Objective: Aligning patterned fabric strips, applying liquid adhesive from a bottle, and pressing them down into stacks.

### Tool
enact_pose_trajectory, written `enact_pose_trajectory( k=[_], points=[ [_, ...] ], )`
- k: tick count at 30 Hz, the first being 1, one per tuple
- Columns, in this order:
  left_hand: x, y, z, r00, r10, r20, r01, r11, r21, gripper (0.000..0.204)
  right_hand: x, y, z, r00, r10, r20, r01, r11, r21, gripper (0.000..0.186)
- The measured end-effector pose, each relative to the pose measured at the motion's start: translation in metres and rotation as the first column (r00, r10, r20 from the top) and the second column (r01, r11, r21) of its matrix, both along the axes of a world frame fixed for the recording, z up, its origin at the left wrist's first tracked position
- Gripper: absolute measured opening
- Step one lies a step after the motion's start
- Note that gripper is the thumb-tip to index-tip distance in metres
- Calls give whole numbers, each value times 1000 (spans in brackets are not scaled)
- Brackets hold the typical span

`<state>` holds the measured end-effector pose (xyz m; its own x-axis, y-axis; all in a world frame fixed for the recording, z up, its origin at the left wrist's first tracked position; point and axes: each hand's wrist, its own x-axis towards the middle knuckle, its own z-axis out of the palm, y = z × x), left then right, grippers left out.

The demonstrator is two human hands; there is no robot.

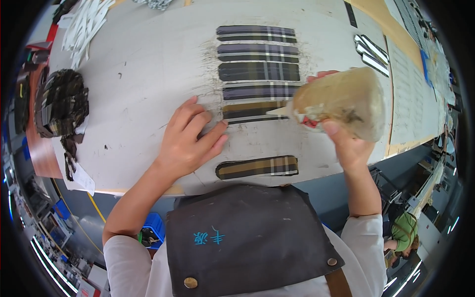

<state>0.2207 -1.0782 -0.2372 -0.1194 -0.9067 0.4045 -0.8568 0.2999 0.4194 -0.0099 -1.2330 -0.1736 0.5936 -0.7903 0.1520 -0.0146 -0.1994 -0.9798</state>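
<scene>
My right hand [350, 148] is wrapped round a large translucent squeeze bottle [341, 101] of yellowish liquid, tipped on its side. The bottle's pointed nozzle [278, 112] is over a brown and black plaid fabric strip [247, 109]; whether it touches, I cannot tell. My left hand [190, 136] lies on the table with its fingers apart, a fingertip at that strip's left end. Above it lies a column of several purple-grey plaid strips [258, 72]. Closer to me is a single brown plaid strip [257, 167] with rounded ends.
Dark plaid fabric pieces [62, 104] are bundled at the table's left edge, below long white strips [89, 27]. Black and white strips [371, 52] lie at the far right of the stained pale table [143, 64]. A person in green [404, 232] is at the lower right.
</scene>
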Motion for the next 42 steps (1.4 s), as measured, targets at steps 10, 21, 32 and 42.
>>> enact_pose_trajectory(
  k=[10,21,32,42],
  points=[
    [0,0,-2,1000,3,10,-3,999,-38,24,49,15,-16,989,148,14,-148,989,-17,73],
    [0,1,-4,1000,11,27,-9,999,-49,23,-14,-5,-7,982,-145,-125,148,989,18,75],
    [1,1,-3,998,8,59,-6,999,-38,25,-95,-51,9,852,-483,203,420,861,287,51],
    [1,2,0,996,21,92,-19,1000,-25,23,-163,-114,2,104,-486,-868,244,858,-451,75]
  ],
)
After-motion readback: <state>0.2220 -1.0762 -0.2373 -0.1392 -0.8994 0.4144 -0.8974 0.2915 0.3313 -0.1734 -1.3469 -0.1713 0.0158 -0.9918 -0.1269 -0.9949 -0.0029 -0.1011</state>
